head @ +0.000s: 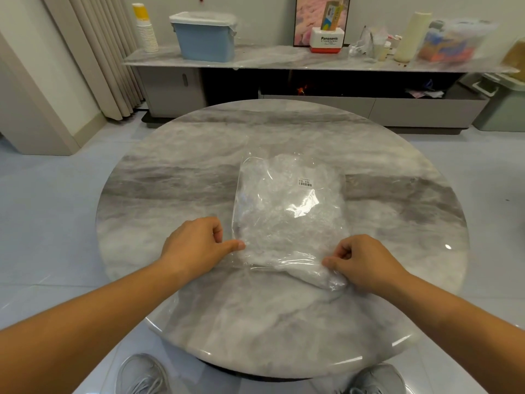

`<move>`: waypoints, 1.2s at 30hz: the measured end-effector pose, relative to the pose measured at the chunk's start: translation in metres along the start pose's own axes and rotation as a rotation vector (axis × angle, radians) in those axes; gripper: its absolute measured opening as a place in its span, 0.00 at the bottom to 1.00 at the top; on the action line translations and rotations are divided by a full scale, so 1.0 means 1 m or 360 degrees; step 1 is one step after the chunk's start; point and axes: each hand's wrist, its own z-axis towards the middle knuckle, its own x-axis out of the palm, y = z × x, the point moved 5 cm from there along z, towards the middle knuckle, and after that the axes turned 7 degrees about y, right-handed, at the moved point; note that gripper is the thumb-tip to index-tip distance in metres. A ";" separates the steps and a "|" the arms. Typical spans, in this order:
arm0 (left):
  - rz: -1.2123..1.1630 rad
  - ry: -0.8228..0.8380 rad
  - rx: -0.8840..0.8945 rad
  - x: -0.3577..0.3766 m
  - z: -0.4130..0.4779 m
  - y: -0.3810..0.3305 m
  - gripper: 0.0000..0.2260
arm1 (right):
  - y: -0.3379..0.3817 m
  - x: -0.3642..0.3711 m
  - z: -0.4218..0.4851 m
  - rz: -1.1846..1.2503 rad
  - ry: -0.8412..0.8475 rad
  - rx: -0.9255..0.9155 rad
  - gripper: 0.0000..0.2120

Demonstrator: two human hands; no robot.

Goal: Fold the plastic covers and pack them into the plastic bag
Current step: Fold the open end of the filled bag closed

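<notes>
A clear plastic bag (289,206) lies flat in the middle of the round marble table (170,172), a small barcode sticker on its upper face. White crumpled plastic covers (284,223) fill it, and some bulge out at the near opening by my right hand. My left hand (199,243) pinches the bag's near left corner between thumb and curled fingers. My right hand (360,263) pinches the near right corner the same way.
Behind the table runs a low marble sideboard (284,59) with a blue lidded bin (206,36), a stack of paper cups (145,27), a red and white box and several packets. My shoes show under the table's near edge. Curtains hang at left.
</notes>
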 end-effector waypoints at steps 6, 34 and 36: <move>0.0067 0.0018 -0.0056 0.009 0.003 0.007 0.26 | -0.003 -0.001 0.003 -0.0142 -0.0039 0.0081 0.21; 0.0860 0.0596 0.1162 0.077 -0.050 -0.031 0.32 | 0.035 -0.005 -0.035 -0.0764 -0.0870 -0.0862 0.13; 0.0867 0.0605 0.1161 0.077 -0.050 -0.032 0.33 | 0.052 0.028 -0.045 -0.0630 -0.0408 -0.1088 0.22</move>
